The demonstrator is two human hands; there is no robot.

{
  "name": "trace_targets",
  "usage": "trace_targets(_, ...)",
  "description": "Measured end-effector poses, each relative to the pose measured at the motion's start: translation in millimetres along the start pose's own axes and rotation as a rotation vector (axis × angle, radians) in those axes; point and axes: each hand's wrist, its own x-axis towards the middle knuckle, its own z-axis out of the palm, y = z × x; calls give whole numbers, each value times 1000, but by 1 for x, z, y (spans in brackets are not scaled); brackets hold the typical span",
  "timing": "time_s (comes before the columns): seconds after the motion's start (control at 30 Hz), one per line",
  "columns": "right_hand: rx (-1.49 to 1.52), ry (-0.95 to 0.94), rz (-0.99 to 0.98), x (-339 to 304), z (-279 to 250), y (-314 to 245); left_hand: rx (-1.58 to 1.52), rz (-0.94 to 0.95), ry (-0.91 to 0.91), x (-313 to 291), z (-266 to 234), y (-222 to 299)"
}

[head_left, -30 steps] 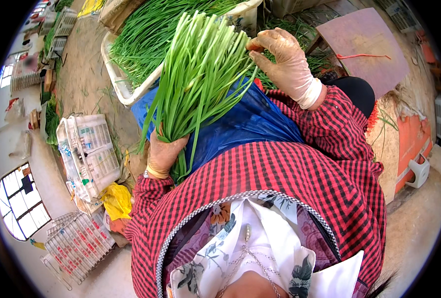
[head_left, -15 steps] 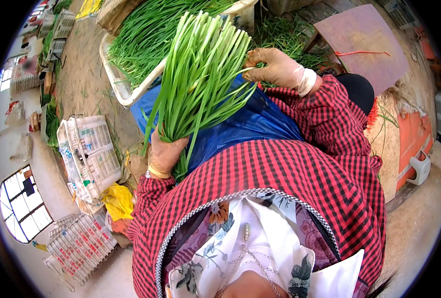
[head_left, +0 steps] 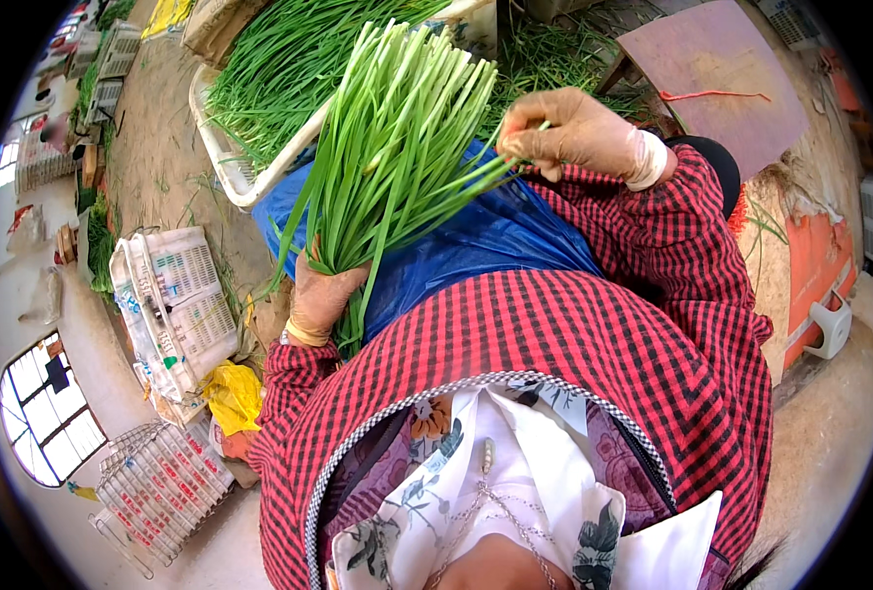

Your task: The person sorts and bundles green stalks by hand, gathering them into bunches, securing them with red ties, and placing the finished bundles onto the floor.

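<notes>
A thick bundle of garlic chives (head_left: 387,157) lies over the blue plastic sheet (head_left: 476,241) on my lap, pale stem ends pointing away from me. My left hand (head_left: 324,293), in a thin glove, is closed around the leafy part of the bundle. To the right of the stems, my gloved right hand (head_left: 564,133) pinches a chive stalk that sticks out sideways from the bundle. Its fingertips hide the stalk's end.
Beyond the bundle stands a white crate (head_left: 222,147) heaped with more chives (head_left: 289,74). Loose green scraps (head_left: 554,74) litter the floor beside a low stool (head_left: 717,84) with a red tie (head_left: 712,95) on it. White baskets (head_left: 185,305) and a yellow bag (head_left: 233,398) sit at left.
My right hand has moved a little right and closed its fingers on a stalk, its wrist turned. My left hand still holds the bundle, nearly in place.
</notes>
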Motion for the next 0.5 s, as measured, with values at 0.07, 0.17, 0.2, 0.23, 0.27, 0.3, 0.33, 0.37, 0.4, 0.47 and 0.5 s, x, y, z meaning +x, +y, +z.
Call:
trace_targets(0.07, -6, 132, -130, -3, -6, -3, -36, 5, 7, -1, 0, -1)
trace_targets(0.17, -21, 477, -231, -9, -40, -3, -103, -80, 9, -6, -5, -7)
trace_targets(0.2, 111, 509, -286, -15, -55, 0, -121, -151, -49, -5, -16, -13)
trace_targets(0.23, 244, 527, -343, -19, -70, 6, -138, -226, -95, -5, -22, -18)
trace_targets(0.27, 195, 556, -246, -24, -83, 15, -228, -225, -43, -5, -11, -2)
trace_targets(0.3, -63, 643, -257, -26, -83, 29, -254, -299, -62, -2, -11, 2)
trace_targets(0.33, -323, 716, -266, -22, -79, 51, -280, -373, -71, -3, -12, 5)
trace_targets(0.37, -582, 786, -271, -20, -77, 61, -303, -447, -81, -1, -14, 8)
trace_targets(0.4, -353, 700, -232, -16, -58, 50, -298, -448, -136, -1, -18, 3)
trace_targets(0.47, -448, 675, -428, -7, -33, 22, -353, -418, -163, 0, -14, 9)
trace_targets(0.5, -637, 679, -633, 3, -25, 17, -379, -407, -169, -3, -12, 10)
